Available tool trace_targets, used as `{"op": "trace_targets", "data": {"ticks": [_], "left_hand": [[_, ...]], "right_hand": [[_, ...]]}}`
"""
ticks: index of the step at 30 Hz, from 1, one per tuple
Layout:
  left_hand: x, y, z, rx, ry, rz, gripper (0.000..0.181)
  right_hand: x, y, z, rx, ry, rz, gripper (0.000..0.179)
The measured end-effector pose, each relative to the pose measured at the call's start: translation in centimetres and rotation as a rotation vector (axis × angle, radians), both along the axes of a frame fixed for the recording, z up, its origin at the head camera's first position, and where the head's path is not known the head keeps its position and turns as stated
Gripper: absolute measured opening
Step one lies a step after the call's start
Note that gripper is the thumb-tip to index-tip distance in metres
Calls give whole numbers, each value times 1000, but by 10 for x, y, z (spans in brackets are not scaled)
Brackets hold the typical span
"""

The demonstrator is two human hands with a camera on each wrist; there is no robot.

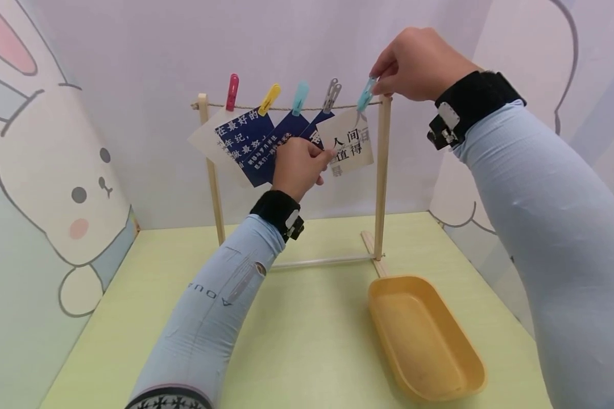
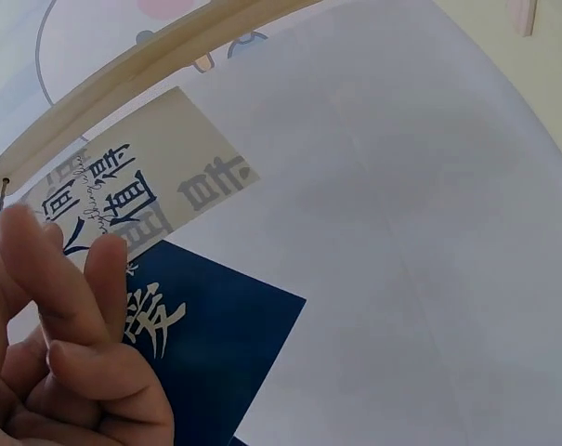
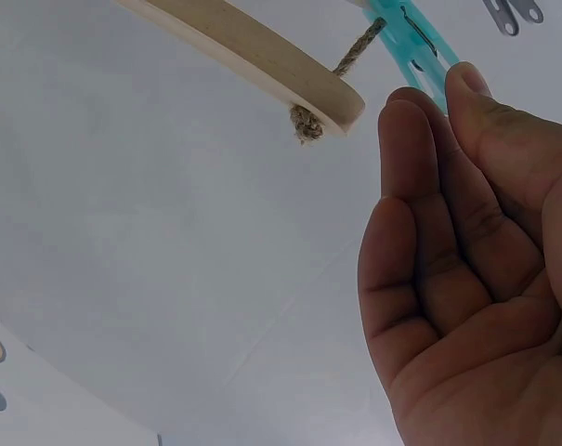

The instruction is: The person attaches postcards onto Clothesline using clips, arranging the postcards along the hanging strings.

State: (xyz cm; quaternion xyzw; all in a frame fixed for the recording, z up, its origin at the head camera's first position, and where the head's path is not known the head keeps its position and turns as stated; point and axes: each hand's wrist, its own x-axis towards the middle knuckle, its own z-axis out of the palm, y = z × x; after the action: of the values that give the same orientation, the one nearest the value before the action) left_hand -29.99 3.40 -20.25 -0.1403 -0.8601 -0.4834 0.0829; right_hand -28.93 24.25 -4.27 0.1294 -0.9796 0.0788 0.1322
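At the right end of a twine line (image 1: 348, 107), my right hand (image 1: 414, 65) pinches a light-blue clothespin (image 1: 366, 95) between thumb and fingers. The clothespin's lower end meets the top of a cream card (image 1: 352, 149) with dark lettering. That card's left edge is pinched by my left hand (image 1: 299, 165). In the left wrist view the same card (image 2: 206, 139) hangs beside a dark blue card (image 2: 225, 316). In the right wrist view the clothespin (image 3: 415, 42) sits at the twine, close to the knotted post end (image 3: 341, 107).
Red (image 1: 232, 92), yellow (image 1: 269, 100), light-blue (image 1: 300, 97) and grey clothespins (image 1: 331, 95) hold more cards along the twine. Wooden posts (image 1: 383, 187) support it on the pale green table (image 1: 297, 341). A yellow plastic tub (image 1: 424, 341) stands at front right.
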Motion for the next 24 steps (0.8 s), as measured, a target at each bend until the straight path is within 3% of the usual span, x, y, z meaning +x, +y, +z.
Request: {"op": "trace_targets", "data": {"ticks": [10,15,20,24], "left_hand": [[3,-8,-3,-43,42,9,36],[8,-17,-4,-98,76,0,30],[16,-27,-7,-214,143,-37,25],[26,-36,-14,-309,185,-60,23]], "right_hand": [[2,-2,-1,-1,21,0,50],[12,-1,-7,5,120,15,51],[37,-7,-23,-12,260,134,40],[51,-14,-49,-39,302,268,29]]}}
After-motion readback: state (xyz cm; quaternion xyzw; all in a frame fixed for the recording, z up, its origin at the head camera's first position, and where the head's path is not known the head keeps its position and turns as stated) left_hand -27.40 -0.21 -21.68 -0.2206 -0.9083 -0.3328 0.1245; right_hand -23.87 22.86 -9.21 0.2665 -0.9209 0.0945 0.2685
